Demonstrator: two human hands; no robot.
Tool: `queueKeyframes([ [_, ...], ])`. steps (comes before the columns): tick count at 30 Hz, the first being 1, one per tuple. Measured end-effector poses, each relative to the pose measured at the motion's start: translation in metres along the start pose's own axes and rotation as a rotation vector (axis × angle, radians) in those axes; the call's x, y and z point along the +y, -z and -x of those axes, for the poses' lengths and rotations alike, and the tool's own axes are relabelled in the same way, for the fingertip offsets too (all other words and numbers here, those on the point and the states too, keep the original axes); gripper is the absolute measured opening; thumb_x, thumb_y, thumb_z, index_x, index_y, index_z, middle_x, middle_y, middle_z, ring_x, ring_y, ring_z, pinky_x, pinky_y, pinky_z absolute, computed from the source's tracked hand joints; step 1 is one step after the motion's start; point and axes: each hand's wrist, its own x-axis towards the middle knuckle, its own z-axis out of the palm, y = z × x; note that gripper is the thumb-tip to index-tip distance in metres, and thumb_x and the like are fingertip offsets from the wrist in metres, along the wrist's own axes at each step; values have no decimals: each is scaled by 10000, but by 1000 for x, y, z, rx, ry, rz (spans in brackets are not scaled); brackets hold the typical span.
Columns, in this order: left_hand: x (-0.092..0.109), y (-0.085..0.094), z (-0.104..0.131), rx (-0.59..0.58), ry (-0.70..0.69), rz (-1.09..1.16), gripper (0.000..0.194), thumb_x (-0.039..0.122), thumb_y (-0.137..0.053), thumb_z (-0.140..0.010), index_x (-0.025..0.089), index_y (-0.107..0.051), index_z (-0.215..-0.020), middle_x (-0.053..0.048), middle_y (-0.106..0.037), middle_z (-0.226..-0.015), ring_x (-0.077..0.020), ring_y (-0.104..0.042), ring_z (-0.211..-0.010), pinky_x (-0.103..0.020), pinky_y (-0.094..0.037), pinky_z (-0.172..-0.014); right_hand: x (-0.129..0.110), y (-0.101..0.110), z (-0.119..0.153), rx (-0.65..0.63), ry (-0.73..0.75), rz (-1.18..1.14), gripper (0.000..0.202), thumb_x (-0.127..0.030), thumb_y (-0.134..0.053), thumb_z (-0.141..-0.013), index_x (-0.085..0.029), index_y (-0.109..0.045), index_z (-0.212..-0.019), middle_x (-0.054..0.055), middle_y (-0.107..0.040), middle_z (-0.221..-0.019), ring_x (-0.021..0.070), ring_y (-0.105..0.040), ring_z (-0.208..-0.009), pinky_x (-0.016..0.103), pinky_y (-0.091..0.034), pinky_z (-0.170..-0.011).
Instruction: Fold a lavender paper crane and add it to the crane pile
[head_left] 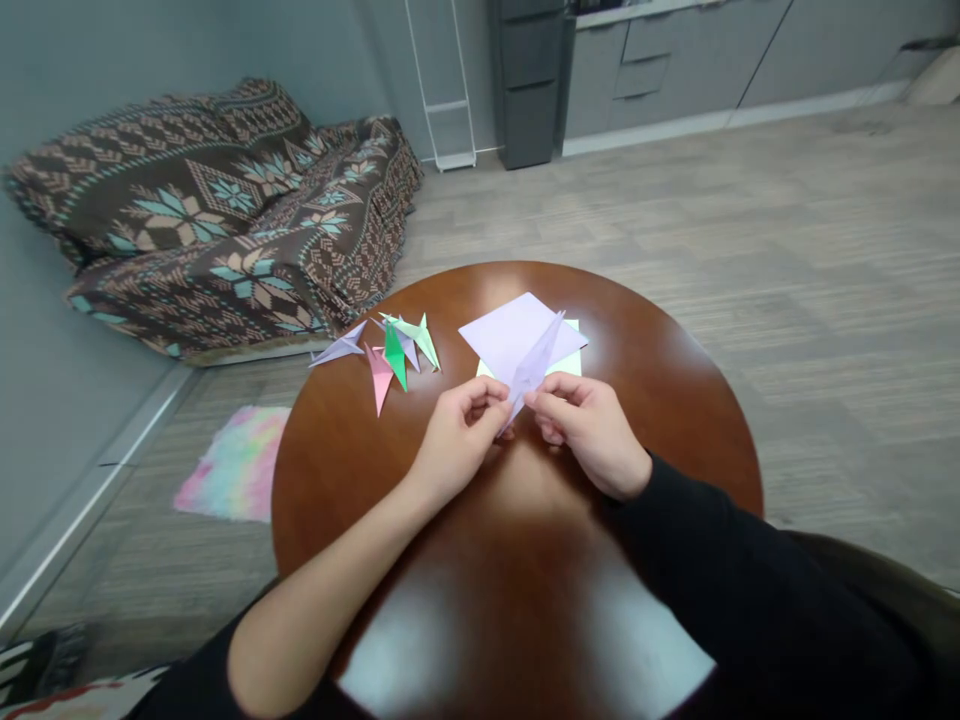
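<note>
Between my two hands is a folded piece of lilac origami paper (535, 362), long and narrow with a pointed upper end. My left hand (471, 423) pinches its lower left side, thumb and forefinger closed on it. On the other side my right hand (581, 425) also grips the paper between thumb and forefinger, its other fingers curled. Just beyond lies a flat stack of paper squares, a lilac sheet (499, 328) on top and a pale green sheet (571, 364) beneath. The folded paper partly covers the stack. My fingers hide its lower end.
Several folded paper cranes rest at the table's left, among them a pink one (379, 377), a green one (394, 353) and a lilac one (341, 346). They stand on a round brown table (690, 420). Behind is a sofa with a patterned cover (255, 220); a pastel rug (234, 465) lies left.
</note>
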Motion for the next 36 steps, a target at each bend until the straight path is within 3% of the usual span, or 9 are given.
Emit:
queueKeyframes([
  [4,-2,-2,0,-92,78,106,296,422,-756,-809,138,-683,-765,-48,-690,-679,-136,-634,-572,-242,-530,-578,1,1,0,3,34,47,277,-349,-803,-698,-179,-591,-642,-64,-507,-446,66,-374,-398,218,-282,-413],
  [14,-7,1,0,-68,164,235,319,410,-812,-754,131,-691,-656,-48,-673,-581,-110,-589,-465,-209,-469,-474,0,5,-1,-12,163,196,232,-272,-672,-796,-174,-605,-596,-41,-551,-462,79,-448,-375,225,-336,-405],
  [21,-5,1,-1,-38,191,259,243,327,-801,-749,128,-687,-671,-29,-653,-576,-96,-578,-466,-190,-460,-470,3,7,-7,-4,147,173,225,-308,-595,-860,-166,-643,-691,-25,-570,-519,98,-488,-414,234,-388,-423],
  [24,-7,3,-2,-27,200,229,236,338,-803,-745,128,-703,-706,-21,-642,-575,-90,-564,-456,-188,-446,-461,2,18,-16,214,252,158,210,-363,-599,-875,-173,-689,-883,33,-659,-782,150,-614,-657,257,-481,-536],
  [26,-8,4,-3,-55,204,178,248,351,-809,-743,129,-707,-703,-18,-631,-569,-88,-551,-452,-188,-435,-453,-5,28,-21,351,426,270,287,-382,-644,-872,-211,-661,-1102,79,-685,-1108,203,-651,-977,307,-534,-743],
  [27,-9,4,-3,-81,203,144,252,357,-812,-742,130,-711,-700,-18,-626,-565,-89,-547,-454,-188,-432,-450,-11,34,-22,345,501,377,329,-374,-670,-865,-222,-651,-1157,90,-671,-1199,228,-633,-1078,342,-525,-835],
  [30,-10,6,-4,-145,187,56,252,371,-811,-748,135,-735,-701,-23,-626,-562,-96,-548,-470,-193,-439,-457,-31,47,-18,135,624,739,196,-352,-691,-875,-222,-732,-1016,84,-725,-1116,274,-630,-1110,413,-443,-1002],
  [33,-11,6,-5,-149,186,27,246,372,-815,-748,138,-750,-705,-33,-646,-563,-99,-558,-471,-200,-454,-475,-44,54,-12,-104,495,836,203,-383,-670,-901,-206,-768,-879,59,-773,-927,257,-681,-903,375,-467,-866],
  [36,-12,7,-6,-145,193,26,240,363,-823,-746,134,-756,-720,-43,-666,-573,-105,-580,-482,-203,-466,-490,-45,57,-10,-236,357,807,217,-370,-677,-889,-187,-782,-837,38,-772,-839,223,-664,-780,336,-456,-754],
])
